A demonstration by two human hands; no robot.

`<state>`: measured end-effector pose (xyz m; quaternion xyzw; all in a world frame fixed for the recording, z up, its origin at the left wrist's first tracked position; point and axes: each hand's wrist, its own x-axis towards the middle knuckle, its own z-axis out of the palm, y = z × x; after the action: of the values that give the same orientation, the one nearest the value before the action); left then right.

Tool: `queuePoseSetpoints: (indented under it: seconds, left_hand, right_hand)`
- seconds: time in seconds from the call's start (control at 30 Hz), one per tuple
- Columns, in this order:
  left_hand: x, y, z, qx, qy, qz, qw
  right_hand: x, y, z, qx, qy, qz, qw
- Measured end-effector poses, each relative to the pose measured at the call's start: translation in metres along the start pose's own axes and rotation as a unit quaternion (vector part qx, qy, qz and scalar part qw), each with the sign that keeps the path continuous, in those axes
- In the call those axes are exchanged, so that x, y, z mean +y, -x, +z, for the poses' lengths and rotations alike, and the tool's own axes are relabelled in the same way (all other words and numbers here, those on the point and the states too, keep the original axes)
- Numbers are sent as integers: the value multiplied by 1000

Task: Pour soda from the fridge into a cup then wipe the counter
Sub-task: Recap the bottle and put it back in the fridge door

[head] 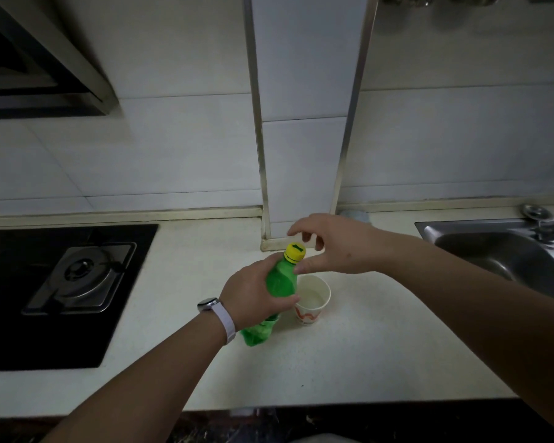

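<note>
Green soda bottle [280, 279] with yellow cap [295, 252] on, upright with a slight tilt on the pale table [365, 362], base touching the surface just left of a white paper cup [312, 298]. Left hand [256, 290], watch [216, 310] on the wrist, wrapped round the bottle's middle in a firm grip, thumb across the front. Right hand [333, 244] poised over the cap, fingers loosely spread and curved, thumb tip close by the cap's right side; contact with the cap possibly there, hard to judge in this dim view, and nothing plainly held. Cup standing upright, touching or nearly touching the bottle, printed with an orange pattern near its foot, pale inside; contents unclear. Black gas hob [71, 282] set into the table at far left, beneath a range hood [45, 65]. Steel sink [499, 251] with tap at far right. White tiled wall [173, 148] behind, with a boxed column [304, 123] edged in metal trim meeting the table just beyond the hands.
</note>
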<state>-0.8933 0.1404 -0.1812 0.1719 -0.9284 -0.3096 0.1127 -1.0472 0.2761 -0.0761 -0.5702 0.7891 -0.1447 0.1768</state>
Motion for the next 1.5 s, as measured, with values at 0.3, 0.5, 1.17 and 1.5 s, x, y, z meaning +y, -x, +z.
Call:
queuePoseSetpoints:
  seconds: [0.3,0.5,1.17,1.5]
  left_hand:
    - [4,2,-1,-11,-17,2,1000]
    - [7,9,4,-46,-23,18,998]
    - [-8,16,-8,-85,36,3,996]
    - [-5,15,-12,-36,5,7,999]
  right_hand:
    - [-7,1,1,-2,66,-18,998]
    - [-10,4,7,-35,1,-37,999]
    - [-17,4,24,-33,9,-35,999]
    - [-27,-1,31,40,75,36,996]
